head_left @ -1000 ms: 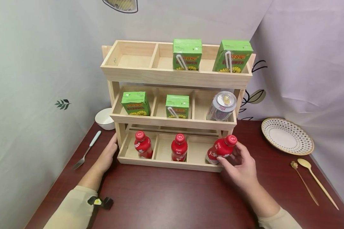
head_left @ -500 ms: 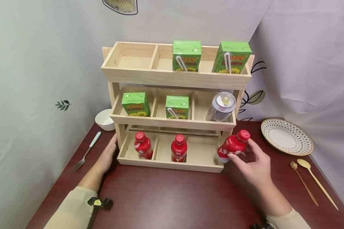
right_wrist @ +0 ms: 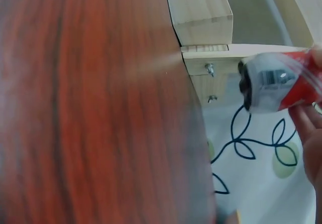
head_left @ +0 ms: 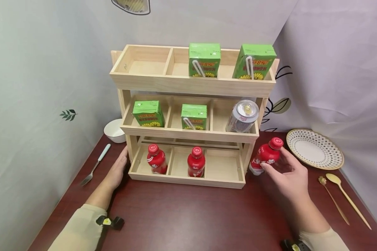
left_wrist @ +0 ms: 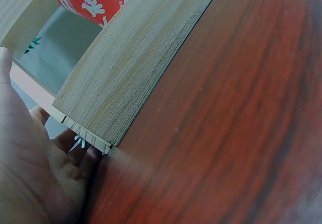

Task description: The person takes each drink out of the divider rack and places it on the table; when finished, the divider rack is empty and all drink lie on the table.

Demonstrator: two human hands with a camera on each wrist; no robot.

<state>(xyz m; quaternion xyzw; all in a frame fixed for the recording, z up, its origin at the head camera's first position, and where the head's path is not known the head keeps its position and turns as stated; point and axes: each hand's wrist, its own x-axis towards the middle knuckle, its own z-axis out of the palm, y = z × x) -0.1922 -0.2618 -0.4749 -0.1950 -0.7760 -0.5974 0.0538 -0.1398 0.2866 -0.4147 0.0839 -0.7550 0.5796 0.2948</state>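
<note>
My right hand (head_left: 290,177) holds a red-capped drink bottle (head_left: 266,155) just outside the right end of a three-tier wooden rack (head_left: 188,180). The bottle (right_wrist: 274,83) is tilted, and its pale base hangs above the table in the right wrist view. My left hand (head_left: 117,172) rests against the rack's lower left side. In the left wrist view, the left hand's fingers (left_wrist: 65,141) lie along the outer side of the end panel, partly hidden by it. Two similar red bottles, one on the left (head_left: 157,159) and one in the middle (head_left: 196,162), stand in the bottom tier.
Green drink cartons (head_left: 193,116) stand on the upper two tiers, with a silver can (head_left: 243,116) at the middle tier's right. A bowl (head_left: 114,130) and fork (head_left: 95,165) lie left. A dotted plate (head_left: 314,148), a gold spoon (head_left: 348,200) and a slim stirrer (head_left: 333,200) lie right.
My right hand has lifted the red bottle out of the bottom tier's right compartment and moved it to the right, past the rack's end. My left hand has stayed in place.
</note>
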